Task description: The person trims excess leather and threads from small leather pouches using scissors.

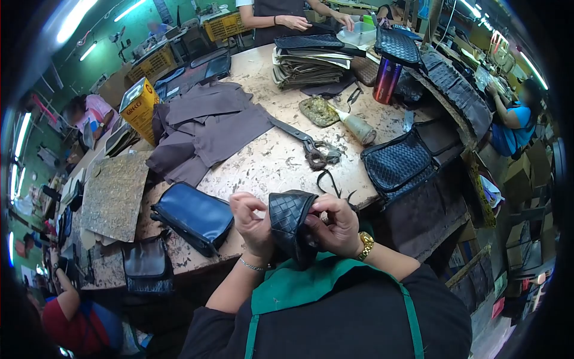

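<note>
A black woven-pattern leather pouch (290,216) is held up in front of my green apron, between my two hands. My left hand (252,222) has its fingers curled at the pouch's left side, with the thumb behind it. Pinched at the pouch's right edge is my right hand (336,225), its thumb pressed to the rim and a gold watch on the wrist. A thin black cord loop (327,181) lies just beyond the pouch. Farther off on the table, large scissors (308,146) lie partly open. The inside of the pouch is mostly hidden.
A dark blue bag (194,216) lies left of my hands, a woven black bag (399,160) to the right. Dark cut pieces (209,122), a stack of panels (311,66), a bottle (359,127) and a tumbler (387,81) occupy the worn table (251,164). A co-worker's hands (294,23) work opposite.
</note>
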`<state>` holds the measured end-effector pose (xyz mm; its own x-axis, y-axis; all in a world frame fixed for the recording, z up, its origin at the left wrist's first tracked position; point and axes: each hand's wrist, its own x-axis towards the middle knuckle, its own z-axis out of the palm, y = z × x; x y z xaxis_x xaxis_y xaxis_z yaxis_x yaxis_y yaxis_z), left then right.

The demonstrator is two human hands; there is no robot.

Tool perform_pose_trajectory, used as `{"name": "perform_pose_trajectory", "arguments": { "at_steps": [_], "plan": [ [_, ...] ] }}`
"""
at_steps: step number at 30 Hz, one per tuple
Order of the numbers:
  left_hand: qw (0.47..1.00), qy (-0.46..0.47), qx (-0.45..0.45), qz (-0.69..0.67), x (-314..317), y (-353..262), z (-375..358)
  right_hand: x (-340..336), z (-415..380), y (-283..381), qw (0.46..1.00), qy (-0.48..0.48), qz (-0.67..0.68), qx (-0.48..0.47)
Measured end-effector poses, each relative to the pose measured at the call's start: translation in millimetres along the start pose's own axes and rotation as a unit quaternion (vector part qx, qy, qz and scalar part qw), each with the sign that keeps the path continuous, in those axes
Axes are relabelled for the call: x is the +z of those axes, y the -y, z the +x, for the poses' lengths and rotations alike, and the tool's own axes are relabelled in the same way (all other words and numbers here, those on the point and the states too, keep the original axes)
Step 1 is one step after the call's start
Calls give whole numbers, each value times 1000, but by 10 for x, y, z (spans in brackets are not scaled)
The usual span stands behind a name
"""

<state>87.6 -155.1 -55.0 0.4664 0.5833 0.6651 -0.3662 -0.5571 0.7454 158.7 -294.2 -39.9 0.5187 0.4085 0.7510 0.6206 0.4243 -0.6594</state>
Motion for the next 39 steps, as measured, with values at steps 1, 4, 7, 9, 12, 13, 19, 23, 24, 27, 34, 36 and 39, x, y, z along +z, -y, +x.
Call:
{"name": "perform_pose_trajectory", "arguments": {
  "at_steps": [1,4,7,9,12,13,19,23,24,27,34,36,39],
  "plan": [
    [999,17,-11,-49,-1,-8,-11,-7,10,2,1000,0,0,-1],
    [970,91,-162,-157,-12,-89,-28,-24,33,39,994,33,-101,-13],
    [947,154,-188,-211,-51,-194,-39,-46,52,87,996,23,-84,0],
    [917,186,-237,-261,-63,-228,-52,-85,78,102,991,53,-112,-59],
    [892,194,-256,-318,-70,-203,-73,-70,88,113,986,68,-137,-73],
    [872,194,-264,-364,-61,-196,-79,-73,93,102,985,69,-137,-74],
    [812,229,-297,-447,40,-205,-149,-133,53,86,974,123,-187,-46],
    [799,250,-318,-445,32,-259,-106,-44,69,122,980,107,-167,-23],
    [805,248,-325,-430,28,-264,-81,-10,57,118,987,91,-131,-31],
    [804,392,-223,-387,-45,-162,57,91,34,172,987,154,-48,14],
    [973,159,93,-139,91,-529,182,112,43,44,898,158,288,294],
    [953,209,131,-178,134,-372,110,129,87,31,704,78,544,450],
    [951,178,46,-247,195,-351,-41,156,156,77,856,181,325,358]
  ]
}}
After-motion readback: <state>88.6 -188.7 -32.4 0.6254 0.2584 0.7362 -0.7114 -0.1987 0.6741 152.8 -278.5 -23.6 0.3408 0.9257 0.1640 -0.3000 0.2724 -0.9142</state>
